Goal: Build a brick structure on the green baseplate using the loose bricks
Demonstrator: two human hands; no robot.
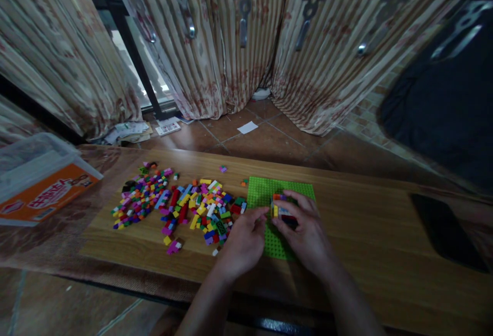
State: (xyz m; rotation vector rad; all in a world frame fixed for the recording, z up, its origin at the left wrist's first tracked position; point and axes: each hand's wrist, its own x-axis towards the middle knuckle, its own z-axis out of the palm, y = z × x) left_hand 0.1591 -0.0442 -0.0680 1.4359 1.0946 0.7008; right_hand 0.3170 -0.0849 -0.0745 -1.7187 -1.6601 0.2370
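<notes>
A small build of stacked toy bricks [284,211], with red, yellow, white and orange parts showing, sits on a green studded baseplate [281,246]. My right hand [310,230] curves over it from the right, thumb at the near side and fingers at the far side, hiding part of it. Just left of the build is my left hand [244,241], its fingers curled and the fingertips pointing at the bricks. Whatever those fingers pinch, if anything, is too small to make out. A spread of loose bricks [210,207] in many colours lies left of the baseplate.
The wooden board [358,223] carries everything. A clear plastic tub [50,182] with an orange label stands at the far left. A dark flat object [447,230] lies at the right. Beyond are curtains [231,63], a tiled floor and a white paper [247,127].
</notes>
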